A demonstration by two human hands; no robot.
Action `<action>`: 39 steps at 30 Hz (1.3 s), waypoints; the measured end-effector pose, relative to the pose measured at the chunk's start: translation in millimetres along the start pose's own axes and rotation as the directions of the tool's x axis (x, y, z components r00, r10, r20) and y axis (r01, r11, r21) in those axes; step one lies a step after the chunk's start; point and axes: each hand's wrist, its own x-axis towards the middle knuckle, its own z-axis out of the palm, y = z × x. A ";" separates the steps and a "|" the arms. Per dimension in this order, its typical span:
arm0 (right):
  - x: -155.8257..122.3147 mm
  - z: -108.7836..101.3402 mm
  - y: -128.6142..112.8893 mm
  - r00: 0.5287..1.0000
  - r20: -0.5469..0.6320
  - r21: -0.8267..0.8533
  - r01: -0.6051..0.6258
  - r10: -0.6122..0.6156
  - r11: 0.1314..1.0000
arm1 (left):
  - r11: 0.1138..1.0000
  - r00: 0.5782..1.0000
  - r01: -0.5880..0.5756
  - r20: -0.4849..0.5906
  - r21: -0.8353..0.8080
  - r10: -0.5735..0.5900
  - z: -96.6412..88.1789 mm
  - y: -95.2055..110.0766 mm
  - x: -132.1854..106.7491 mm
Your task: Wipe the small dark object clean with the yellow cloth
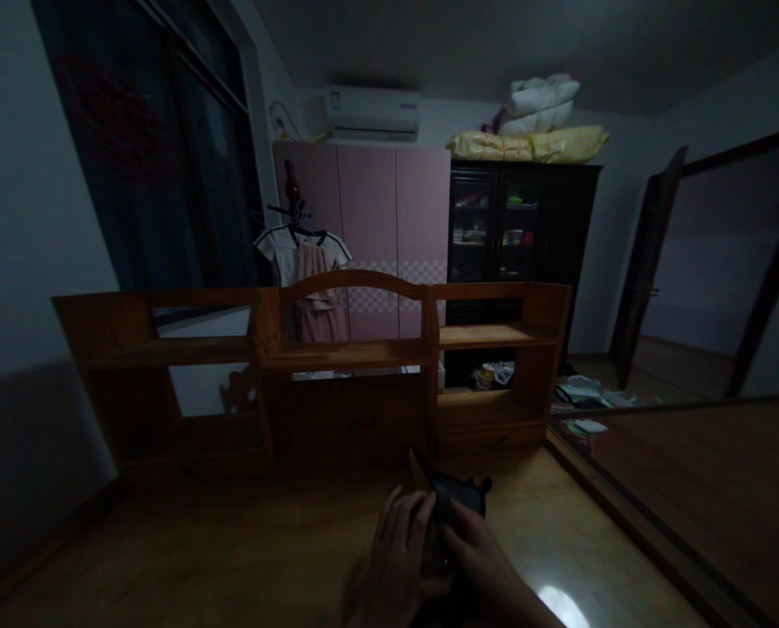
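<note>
A black object (461, 494) is held low over the wooden desktop (232, 532), in front of the shelf unit. It has a pointed flap with a yellowish-green inner face on the left and a small round knob at its upper right. Dim light hides its kind. My left hand (399, 545) is closed around its left side, fingers bent over the top. From the right, my right hand (477, 542) grips it with the fingers curled against its near face. The lower part of the object is hidden between my hands and in shadow.
A low wooden shelf unit (343, 356) spans the back of the desktop. Behind it stand a pink wardrobe (369, 201), hanging clothes (310, 262) and a black cabinet (569, 235). A bright round reflection lies right of my hands. Bags (591, 392) lie at right, near an open door (651, 262).
</note>
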 end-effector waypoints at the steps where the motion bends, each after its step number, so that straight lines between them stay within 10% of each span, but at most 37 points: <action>1: 0.5 -0.3 -1.5 1.000 0.007 -0.027 0.026 -0.026 0.999 | 1.000 1.000 -0.008 -0.010 0.003 0.008 1.4 -0.8 -0.1; 13: 9.2 -4.8 -0.9 0.996 -0.075 -0.396 0.017 -0.050 0.918 | 0.998 0.998 0.058 -0.021 -0.012 -0.058 6.6 -1.7 -1.8; 19: 10.3 1.2 15.1 0.968 -0.092 0.129 -0.221 0.234 0.967 | 0.980 0.974 0.194 -0.109 -0.032 -0.197 8.3 -1.5 3.3; 24: 9.2 2.4 -1.0 0.926 0.225 0.464 -0.377 0.305 0.802 | 0.997 0.997 0.077 -0.009 -0.003 -0.077 3.4 -2.8 0.5; 33: -0.5 -2.3 6.8 0.989 -0.050 0.002 -0.142 0.142 0.990 | 0.990 0.992 -0.121 0.053 0.071 0.118 1.2 -1.2 -0.2; 39: 4.7 -4.2 -10.0 1.000 -0.019 -0.318 -0.003 -0.004 0.948 | 0.981 0.985 -0.170 -0.029 0.089 0.173 1.6 -1.2 0.7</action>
